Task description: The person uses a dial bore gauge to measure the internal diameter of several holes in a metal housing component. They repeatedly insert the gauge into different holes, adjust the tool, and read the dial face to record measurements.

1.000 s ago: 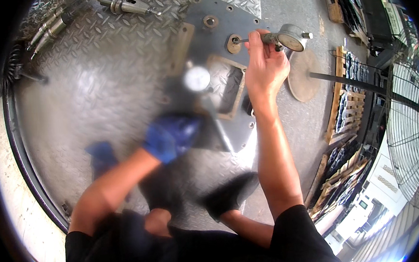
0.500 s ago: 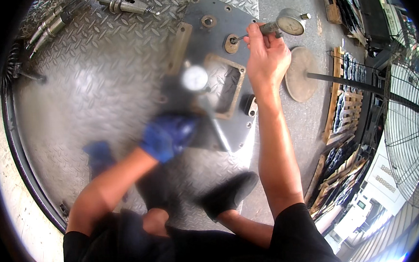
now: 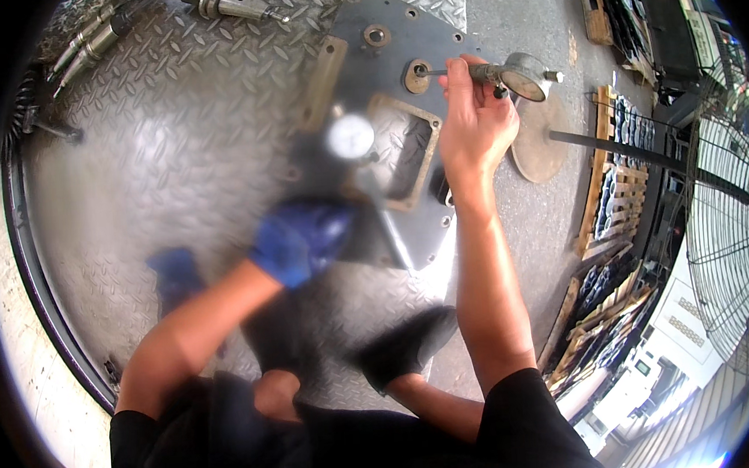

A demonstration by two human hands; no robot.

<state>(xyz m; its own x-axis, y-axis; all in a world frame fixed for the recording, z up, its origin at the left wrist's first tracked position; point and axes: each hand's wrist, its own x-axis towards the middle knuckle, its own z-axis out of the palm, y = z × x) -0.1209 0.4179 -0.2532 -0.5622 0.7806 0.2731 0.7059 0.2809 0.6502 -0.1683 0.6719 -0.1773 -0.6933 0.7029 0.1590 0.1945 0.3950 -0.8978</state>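
Overlapping the dark plate's (image 3: 385, 79) lower left, the left hand (image 3: 302, 241) is too blurred to tell how its fingers stand; a white-dial gauge (image 3: 351, 138) shows over the plate's left half. At its upper right, a bushing (image 3: 414, 83) meets the grey dial gauge's (image 3: 525, 80) tip; the right hand's (image 3: 479, 129) fingers clamp its handle (image 3: 483, 74), best held square.

Free room left of dark plate (image 3: 367, 78)

A metal tool holder (image 3: 241, 7) lies on the tread-patterned metal surface (image 3: 186, 100); a black coiled hose (image 3: 20, 114) is at left. On the right, 1 pole (image 3: 613, 144) runs from a round base (image 3: 538, 151) toward a wire fan cage (image 3: 732, 255), near wooden pallets (image 3: 597, 164).
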